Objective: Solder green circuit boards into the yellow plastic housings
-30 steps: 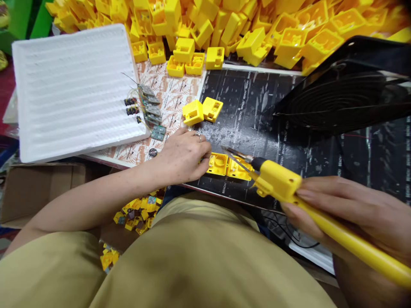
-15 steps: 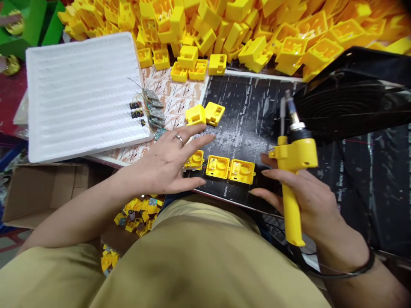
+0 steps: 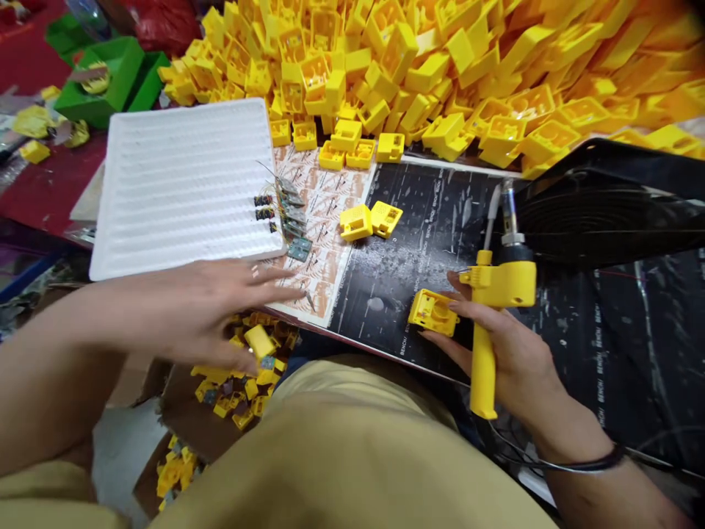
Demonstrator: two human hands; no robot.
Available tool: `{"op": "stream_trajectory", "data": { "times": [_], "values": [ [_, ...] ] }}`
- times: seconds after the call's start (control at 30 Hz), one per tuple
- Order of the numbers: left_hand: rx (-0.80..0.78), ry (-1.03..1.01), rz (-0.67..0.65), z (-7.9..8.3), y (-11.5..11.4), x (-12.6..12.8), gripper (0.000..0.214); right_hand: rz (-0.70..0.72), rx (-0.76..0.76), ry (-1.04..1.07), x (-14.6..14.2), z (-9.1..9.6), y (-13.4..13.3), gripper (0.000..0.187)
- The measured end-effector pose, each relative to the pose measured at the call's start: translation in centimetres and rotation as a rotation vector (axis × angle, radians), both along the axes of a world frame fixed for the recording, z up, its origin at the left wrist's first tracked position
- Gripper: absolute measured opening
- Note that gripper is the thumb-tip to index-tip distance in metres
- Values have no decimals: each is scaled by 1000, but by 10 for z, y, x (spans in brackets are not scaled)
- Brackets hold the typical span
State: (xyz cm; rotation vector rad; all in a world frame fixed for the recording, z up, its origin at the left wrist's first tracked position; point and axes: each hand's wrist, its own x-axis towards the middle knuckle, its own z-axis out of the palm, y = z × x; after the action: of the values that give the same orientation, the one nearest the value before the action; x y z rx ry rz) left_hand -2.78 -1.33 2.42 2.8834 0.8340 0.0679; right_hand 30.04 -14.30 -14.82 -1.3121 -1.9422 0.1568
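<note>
My right hand point(image 3: 507, 345) holds a yellow soldering gun point(image 3: 485, 375), its metal tip pointing away from me. The thumb and fingertips of that hand touch a small open yellow casing point(image 3: 429, 314) on the black bench mat point(image 3: 380, 294). Out to the left, my left hand point(image 3: 192, 305) is slightly blurred, its fingers stretched apart with nothing held. Just below its fingertips a yellow casing point(image 3: 260, 342) shows above a cardboard box of yellow parts point(image 3: 242, 408). Two yellow casings point(image 3: 356, 222) lie further back on the mat.
A white foam tray point(image 3: 181, 184) lies at left, with wired circuit boards point(image 3: 289, 213) at its right edge. Yellow casings point(image 3: 396, 59) are heaped along the back. A black fan point(image 3: 611, 198) stands at right. Green boxes point(image 3: 104, 81) are at the far left.
My left hand has moved left from the bench over the box. Two of the three casings in the front row are gone from the mat; my right fingers now touch the remaining one.
</note>
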Motion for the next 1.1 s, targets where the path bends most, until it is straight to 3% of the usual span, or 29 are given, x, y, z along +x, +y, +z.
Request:
{"op": "stream_trajectory", "data": {
  "times": [0.07,0.23,0.3,0.37,0.47,0.53,0.57,0.6,0.73,0.8,0.9,1.0,1.1],
  "values": [
    [28,4,14,-21,14,31,51,2,47,-39,-3,-2,3,55],
    [67,-2,70,-109,59,124,52,-19,67,-60,-8,-6,9,57],
    [52,6,109,-123,69,141,55,-22,66,-42,-8,-6,9,58],
    [-45,-59,142,-119,70,146,52,-21,75,-13,-8,-4,9,57],
    [-400,-166,162,-102,61,142,45,-50,95,50,-8,0,8,63],
    [-624,-116,188,-95,51,141,50,-78,92,74,-8,2,7,65],
    [-662,-57,197,-94,46,142,48,-81,84,74,-8,2,7,65],
    [-629,15,196,-93,40,142,45,-77,74,66,-8,2,7,65],
    [-133,341,97,-90,23,142,33,-59,53,36,-6,-1,7,64],
    [-6,426,77,-85,21,138,34,-64,51,38,-6,-1,6,64],
    [6,293,118,-84,29,129,39,-64,63,54,-7,1,5,64],
    [-17,83,130,-93,39,119,43,-63,73,46,-9,1,4,64],
    [-33,103,-50,-100,39,111,54,-34,70,20,-9,-1,5,65]
  ]
}}
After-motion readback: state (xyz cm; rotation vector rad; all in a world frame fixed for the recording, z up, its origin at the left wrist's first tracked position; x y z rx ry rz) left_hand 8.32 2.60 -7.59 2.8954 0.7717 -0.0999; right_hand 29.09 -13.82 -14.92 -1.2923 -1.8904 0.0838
